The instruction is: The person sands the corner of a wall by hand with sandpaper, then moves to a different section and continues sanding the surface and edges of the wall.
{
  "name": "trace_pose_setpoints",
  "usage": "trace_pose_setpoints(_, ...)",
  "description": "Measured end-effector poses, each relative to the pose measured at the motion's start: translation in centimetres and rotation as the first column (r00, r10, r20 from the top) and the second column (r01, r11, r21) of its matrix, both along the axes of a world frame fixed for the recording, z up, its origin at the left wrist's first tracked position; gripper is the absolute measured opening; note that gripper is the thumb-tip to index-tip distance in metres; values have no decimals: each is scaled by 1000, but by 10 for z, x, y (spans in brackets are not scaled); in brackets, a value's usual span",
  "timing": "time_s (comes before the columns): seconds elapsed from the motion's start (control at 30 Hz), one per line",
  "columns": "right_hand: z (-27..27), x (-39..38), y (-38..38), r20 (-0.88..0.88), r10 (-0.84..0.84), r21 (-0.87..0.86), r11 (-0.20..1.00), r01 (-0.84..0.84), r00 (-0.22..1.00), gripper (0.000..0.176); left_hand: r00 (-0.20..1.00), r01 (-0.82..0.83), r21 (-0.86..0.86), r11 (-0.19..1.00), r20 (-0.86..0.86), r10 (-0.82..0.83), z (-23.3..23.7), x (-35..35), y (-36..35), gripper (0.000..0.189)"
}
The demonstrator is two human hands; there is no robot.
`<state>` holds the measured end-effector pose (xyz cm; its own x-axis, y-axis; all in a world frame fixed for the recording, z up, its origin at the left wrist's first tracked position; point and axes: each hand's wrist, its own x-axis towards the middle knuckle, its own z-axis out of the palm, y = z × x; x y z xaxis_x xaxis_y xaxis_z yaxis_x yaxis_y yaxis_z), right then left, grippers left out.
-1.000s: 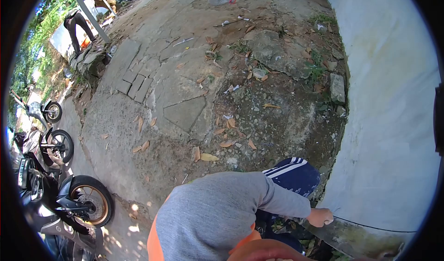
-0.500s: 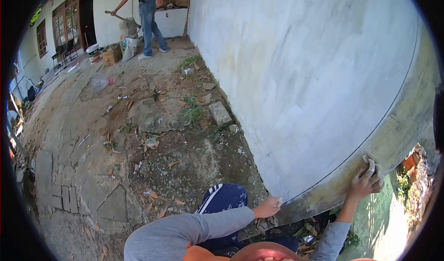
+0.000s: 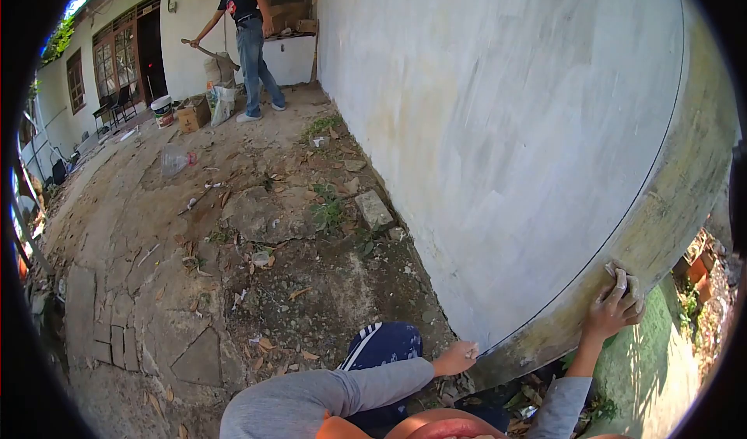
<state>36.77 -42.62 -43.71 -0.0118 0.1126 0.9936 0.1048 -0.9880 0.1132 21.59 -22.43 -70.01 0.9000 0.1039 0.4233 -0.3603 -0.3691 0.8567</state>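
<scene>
My left hand (image 3: 457, 357) is closed low by the foot of the painted wall (image 3: 529, 151), its fingertips pale with paint or dust. A thin dark line (image 3: 572, 283), like a string, runs from those fingertips in a curve up the wall, along the lower border of the whitish coat. What the left fingers hold I cannot tell. Farther right, my right hand (image 3: 617, 305) is bent against the bare, stained strip (image 3: 646, 240) below the line, near the wall's edge. At its whitened fingertips shows a small whitish-grey piece (image 3: 611, 268).
A person (image 3: 250, 46) in jeans stands at the back with a long wooden handle (image 3: 201, 48), beside sacks (image 3: 222, 100), a cardboard box (image 3: 193, 115) and a paint bucket (image 3: 162, 110). Concrete blocks (image 3: 373, 210), weeds and dry leaves lie along the wall's foot. A green wall (image 3: 634, 361) is at right.
The view has tilted slightly, so the scene sits a little lower and the person at the back shows more. Both my hands keep nearly the same places on the wall.
</scene>
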Motion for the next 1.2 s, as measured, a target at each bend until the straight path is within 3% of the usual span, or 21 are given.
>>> trace_pose_setpoints(0.17,-1,-1,-1,1,19,-4,1000,-19,1000,35,1000,-14,21,1000,-5,14,6,-3,-4,10)
trace_pose_setpoints(0.27,-2,-1,-3,5,23,-26,999,-23,1000,36,1000,-13,-53,999,-19,12,12,-7,-7,7)
trace_pose_setpoints(0.33,-1,0,-3,6,30,-29,999,-30,1000,36,991,13,-76,997,-130,-23,22,-9,-6,6)
trace_pose_setpoints(0.43,-1,1,-3,1,30,-19,999,-30,1000,37,997,49,-157,986,-55,-58,16,-4,-8,6)
trace_pose_setpoints(0.53,-3,2,-4,-7,29,-18,999,-29,1000,37,1000,23,-129,991,19,-21,18,-5,-7,6)
trace_pose_setpoints(0.63,-1,0,-3,1,32,-28,999,-32,999,37,1000,-18,-48,999,-14,17,25,-8,-3,6)
trace_pose_setpoints(0.73,-3,2,-4,-11,10,-19,1000,-10,1000,36,999,-5,-141,990,31,10,25,-6,-4,7)
trace_pose_setpoints(0.9,2,2,-4,39,45,-43,998,-43,998,32,997,-27,-150,988,-81,14,36,-12,0,9)
trace_pose_setpoints(0.97,0,2,-8,-30,-104,-28,994,103,994,30,993,-69,-170,983,-109,51,37,-13,-1,10)
trace_pose_setpoints(1.03,1,2,-12,-36,-168,-53,985,166,985,29,998,-63,-122,991,-9,62,37,-15,-1,13)
trace_pose_setpoints(1.1,-8,24,-27,-18,-214,-71,975,212,977,29,996,-87,-142,986,-35,82,36,-17,-4,14)
trace_pose_setpoints(1.2,-5,47,-24,-57,-7,-126,992,-1,998,33,997,-82,-171,982,-27,78,39,-17,-6,14)
